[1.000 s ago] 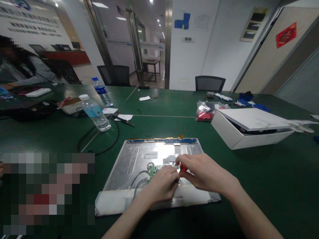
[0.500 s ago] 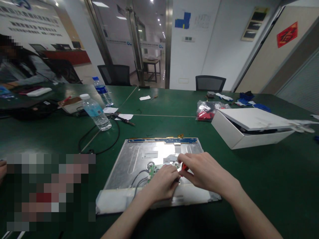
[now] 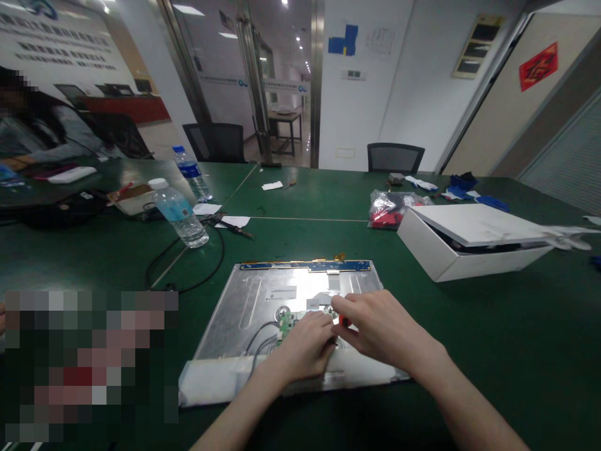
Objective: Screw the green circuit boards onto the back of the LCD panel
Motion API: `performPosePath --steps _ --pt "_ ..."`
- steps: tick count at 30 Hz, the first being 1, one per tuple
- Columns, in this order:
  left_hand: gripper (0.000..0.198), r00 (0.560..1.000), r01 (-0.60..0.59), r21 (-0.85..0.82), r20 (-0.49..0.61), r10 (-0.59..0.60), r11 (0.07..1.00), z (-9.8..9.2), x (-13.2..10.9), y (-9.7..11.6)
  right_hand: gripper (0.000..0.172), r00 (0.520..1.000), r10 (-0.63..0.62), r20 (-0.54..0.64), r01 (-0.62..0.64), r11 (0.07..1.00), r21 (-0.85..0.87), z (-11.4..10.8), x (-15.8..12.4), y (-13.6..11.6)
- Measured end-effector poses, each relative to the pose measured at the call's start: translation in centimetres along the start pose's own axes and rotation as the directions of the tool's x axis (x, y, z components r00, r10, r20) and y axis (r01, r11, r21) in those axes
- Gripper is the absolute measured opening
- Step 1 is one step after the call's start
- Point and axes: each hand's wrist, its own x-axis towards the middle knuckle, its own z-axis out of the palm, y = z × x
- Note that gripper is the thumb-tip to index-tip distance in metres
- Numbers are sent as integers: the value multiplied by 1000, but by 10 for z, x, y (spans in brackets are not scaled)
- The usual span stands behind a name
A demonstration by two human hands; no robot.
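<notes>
A silver metal panel point(image 3: 244, 307), the back of a flat screen, lies on the green table in front of me. A small green circuit board point(image 3: 284, 322) with thin wires sits near its middle. My left hand point(image 3: 305, 347) rests curled on the panel beside that board, its fingertips pressed down; what they pinch is hidden. My right hand point(image 3: 375, 329) is closed around a small tool with a red handle point(image 3: 345, 321), held upright over the panel right next to my left fingers.
A white box point(image 3: 451, 250) with its lid ajar lies to the right, a clear bag of red parts point(image 3: 389, 210) behind it. Two water bottles point(image 3: 178, 213), a black cable point(image 3: 188, 257) and papers sit at left. A seated person point(image 3: 32, 125) is at far left.
My right hand has shifted slightly left over the panel with the red tool. My left hand stays in place.
</notes>
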Motion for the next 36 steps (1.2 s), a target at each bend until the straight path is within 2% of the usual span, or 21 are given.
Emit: performPosePath --steps 2,8,11,16,18,21,24,27,30,33,36 --pt "19 1000 4 -9 -5 -4 1000 -1 0 1 7 1000 -7 -5 7 1000 -2 -1 -1 -2" --pt "18 999 19 -17 -31 -20 1000 -3 0 4 20 988 -155 3 153 981 119 -2 -6 -5" --pt "14 1000 19 -9 -24 -19 1000 -1 -1 3 17 993 -121 10 120 990 80 0 -5 -6" --pt "19 1000 7 -9 -9 -7 1000 1 -1 1 13 1000 6 11 -6 1000 4 -2 -4 -6" --pt "18 1000 5 -10 -6 -5 1000 1 -1 1 12 1000 -17 9 16 999 35 -5 -5 -5" --pt "17 1000 16 8 -15 -15 1000 0 -2 2 14 993 -116 26 112 988 111 -9 -6 -5" --pt "14 1000 27 28 -8 -27 999 -1 -1 3 18 983 -171 68 164 981 104 -10 -5 -6" --pt "16 1000 28 4 -11 -28 1000 -3 0 4 14 986 -158 45 156 987 35 -6 -4 -7" --pt "17 1000 -3 -28 -12 2 1000 -4 1 6 11 996 -87 22 87 996 -22 -4 -3 -7" --pt "17 1000 -18 -35 -14 17 999 -4 1 6 11 998 -55 23 55 998 -1 -6 -4 -6" --pt "17 1000 -3 -14 -10 3 1000 -1 0 3 15 995 -95 33 92 993 73 -10 -7 -5"
